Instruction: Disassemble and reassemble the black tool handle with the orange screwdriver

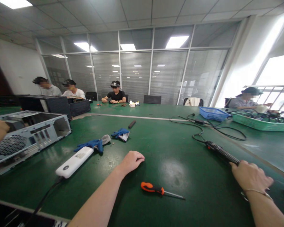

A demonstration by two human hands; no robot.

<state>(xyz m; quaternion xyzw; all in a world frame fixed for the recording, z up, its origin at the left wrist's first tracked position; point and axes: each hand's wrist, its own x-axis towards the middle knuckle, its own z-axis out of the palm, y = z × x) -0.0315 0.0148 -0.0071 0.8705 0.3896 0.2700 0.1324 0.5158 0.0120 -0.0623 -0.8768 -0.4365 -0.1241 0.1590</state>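
Black, long, rod-shaped corded tool [221, 152] slants across the right side of the glossy green tabletop [161, 135]; my right hand [252, 176] closes around its near end, fingertips hidden. My left hand [131, 162] has its fingers pressed together, near an orange-and-black-handled screwdriver [161, 190] with a slim metal shaft.

Between the left hand [131, 163] and the black corded tool [219, 152], there is room to pass over the tabletop [165, 138]. The screwdriver [152, 187] obstructs the near side; gloves [91, 145] and a white corded unit [74, 162] crowd the left.
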